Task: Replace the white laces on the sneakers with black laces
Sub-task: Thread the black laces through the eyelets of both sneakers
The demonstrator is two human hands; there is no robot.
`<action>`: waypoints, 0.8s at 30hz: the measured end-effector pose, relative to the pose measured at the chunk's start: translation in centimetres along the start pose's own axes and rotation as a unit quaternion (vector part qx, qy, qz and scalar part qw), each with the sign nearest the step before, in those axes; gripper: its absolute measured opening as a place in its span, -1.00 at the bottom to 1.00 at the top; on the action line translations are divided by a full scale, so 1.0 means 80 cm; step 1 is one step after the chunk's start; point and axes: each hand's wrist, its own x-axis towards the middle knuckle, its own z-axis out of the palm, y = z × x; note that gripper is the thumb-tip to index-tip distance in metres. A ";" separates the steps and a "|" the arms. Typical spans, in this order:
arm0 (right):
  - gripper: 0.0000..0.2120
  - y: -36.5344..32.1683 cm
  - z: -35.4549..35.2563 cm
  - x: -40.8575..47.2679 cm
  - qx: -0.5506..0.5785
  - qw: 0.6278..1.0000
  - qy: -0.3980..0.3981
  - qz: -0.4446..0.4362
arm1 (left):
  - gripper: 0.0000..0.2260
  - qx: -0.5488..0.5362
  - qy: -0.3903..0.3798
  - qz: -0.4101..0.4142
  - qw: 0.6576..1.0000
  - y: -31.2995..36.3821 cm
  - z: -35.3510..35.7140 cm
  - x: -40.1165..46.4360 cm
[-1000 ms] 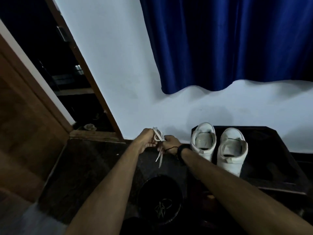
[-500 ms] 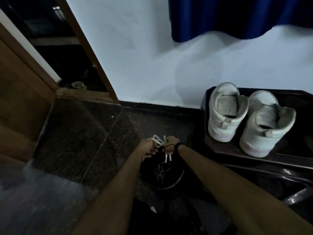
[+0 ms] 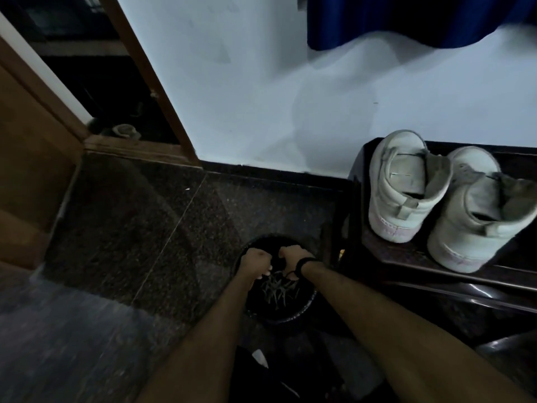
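A round black bowl (image 3: 302,311) sits on the dark stone floor (image 3: 139,234). Pale, thin laces (image 3: 277,289) lie in a messy heap inside it. It is too dim to tell if any black laces are in there too.

Both hands are right over the far side of the bowl, close together but not touching. The left hand (image 3: 255,261) is curled into a fist. The right hand (image 3: 292,257) is curled too, and it has a black band (image 3: 305,261) on the wrist. Something dark sits between the two hands, but I cannot tell what it is or if the fingers are pinching it. The heap of laces lies just under the hands, on the side nearer the person.

Two white sneakers (image 3: 406,187) stand side by side on a low dark bench (image 3: 406,257), to the right of the bowl and well apart from the hands. Their heels point this way. Their tongues stick up and no laces show on them. The right sneaker is blurry and a bit cut off at the edge.

A blue curtain (image 3: 406,21) hangs on the white wall (image 3: 261,97), cut off at the top. A brown door frame (image 3: 151,82) stands on the left, and the room past it is too dark to see.
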 end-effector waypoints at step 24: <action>-0.73 0.132 -0.273 -0.297 0.135 0.883 0.449 0.033 | -0.84 0.017 0.197 0.469 0.861 0.311 0.096 -0.248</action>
